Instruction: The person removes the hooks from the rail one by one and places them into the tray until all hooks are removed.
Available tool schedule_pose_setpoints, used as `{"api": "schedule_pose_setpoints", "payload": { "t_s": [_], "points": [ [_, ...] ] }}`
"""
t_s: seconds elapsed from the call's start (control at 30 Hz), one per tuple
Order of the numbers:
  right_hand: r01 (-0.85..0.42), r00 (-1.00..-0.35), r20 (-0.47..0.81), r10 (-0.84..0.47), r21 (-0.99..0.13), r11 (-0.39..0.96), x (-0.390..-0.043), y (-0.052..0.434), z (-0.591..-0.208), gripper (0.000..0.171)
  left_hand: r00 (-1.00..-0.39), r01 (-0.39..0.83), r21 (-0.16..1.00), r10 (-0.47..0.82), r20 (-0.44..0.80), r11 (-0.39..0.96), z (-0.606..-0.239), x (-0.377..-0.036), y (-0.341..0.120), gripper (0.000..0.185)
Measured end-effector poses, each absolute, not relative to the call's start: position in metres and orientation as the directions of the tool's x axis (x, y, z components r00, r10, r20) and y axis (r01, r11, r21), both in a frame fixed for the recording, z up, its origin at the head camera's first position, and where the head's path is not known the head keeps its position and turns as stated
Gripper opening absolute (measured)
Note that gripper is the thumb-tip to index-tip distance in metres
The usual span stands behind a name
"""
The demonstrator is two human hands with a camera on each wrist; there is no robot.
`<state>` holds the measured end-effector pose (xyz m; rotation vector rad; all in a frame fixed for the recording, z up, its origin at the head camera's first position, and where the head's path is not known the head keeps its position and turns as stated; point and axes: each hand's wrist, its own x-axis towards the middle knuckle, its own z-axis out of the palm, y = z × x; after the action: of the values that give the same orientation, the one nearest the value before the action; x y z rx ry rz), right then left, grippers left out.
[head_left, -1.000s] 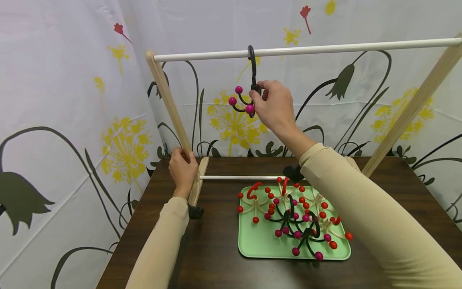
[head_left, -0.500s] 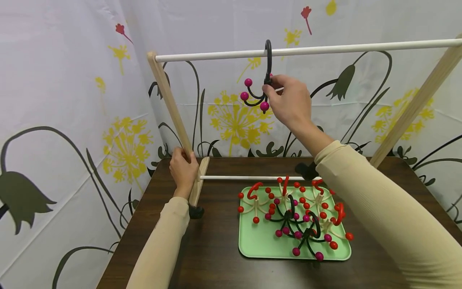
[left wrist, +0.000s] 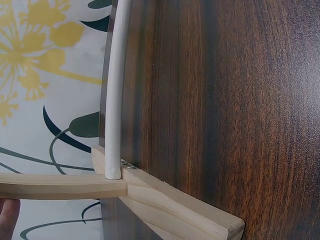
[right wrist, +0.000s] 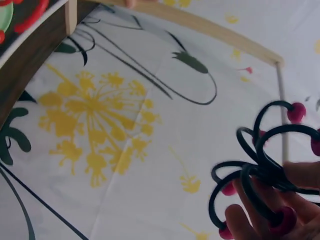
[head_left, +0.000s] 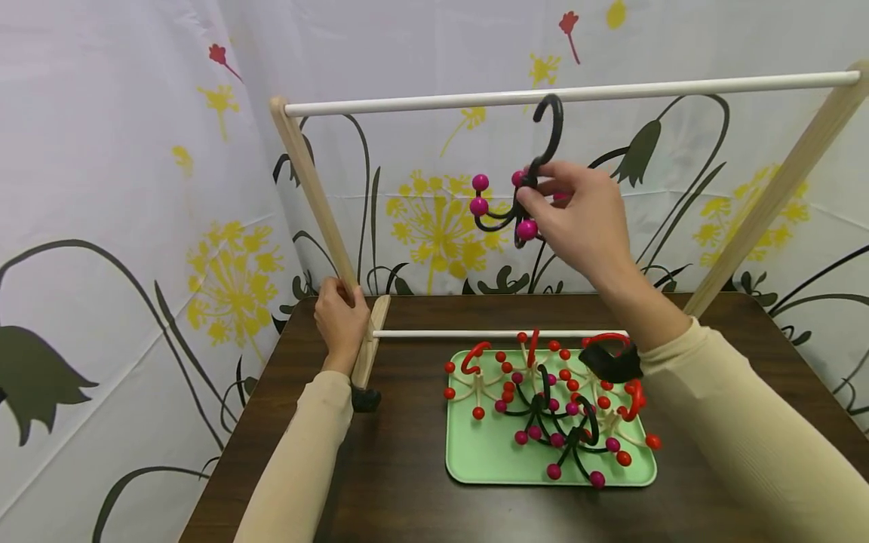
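- In the left wrist view I saw only one fingertip of my left hand (head_left: 342, 320) at the edge, so its grip was readable only from the head view: the fingers were curled around the wooden post (head_left: 314, 188) just above its foot (head_left: 370, 343).
- In the right wrist view my fingers (right wrist: 250, 225) covered part of the black hook (head_left: 523, 188), and its upper curve was cut off from that picture.
- My right hand (head_left: 584, 219) pinched the black hook with pink balls at its stem; the hook top was just under the white top rail (head_left: 570, 93), and I could not tell if it touched.
- Open room was between the top rail and the lower rail (head_left: 441, 333), and the dark counter (head_left: 407, 498) was bare to the left of the tray.
- The green tray (head_left: 475, 460) lay under my right forearm, full of tangled red and black hooks (head_left: 550, 407); some were hidden by my sleeve.
- The flowered curtain (head_left: 136, 226) closed the space behind and to the left.
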<state>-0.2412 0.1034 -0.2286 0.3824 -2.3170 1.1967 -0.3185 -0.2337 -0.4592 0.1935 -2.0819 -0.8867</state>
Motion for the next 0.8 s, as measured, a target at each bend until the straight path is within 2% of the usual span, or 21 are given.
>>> {"api": "schedule_pose_setpoints", "payload": {
  "t_s": [0.1,0.47,0.6,0.8],
  "points": [
    [-0.465,-0.854,0.517,-0.068,-0.697,0.545,-0.221,0.108,-0.249,0.024,-0.637,0.160,0.659,-0.433,0.638,0.735,-0.459,-0.318,-0.235,0.020],
    [-0.405,-0.913,0.343,-0.222,-0.690,0.600,-0.155,0.097,-0.327,0.018,-0.655,0.157,0.661,-0.423,0.626,0.734,-0.459,-0.319,-0.238,0.020],
    [-0.386,-0.922,0.303,-0.240,-0.675,0.629,-0.138,0.086,-0.359,0.019,-0.660,0.159,0.658,-0.417,0.625,0.736,-0.457,-0.319,-0.237,0.020],
    [-0.342,-0.938,0.286,-0.198,-0.652,0.677,-0.121,0.073,-0.413,0.026,-0.661,0.158,0.652,-0.411,0.628,0.742,-0.456,-0.317,-0.236,0.021]
  ]
}}
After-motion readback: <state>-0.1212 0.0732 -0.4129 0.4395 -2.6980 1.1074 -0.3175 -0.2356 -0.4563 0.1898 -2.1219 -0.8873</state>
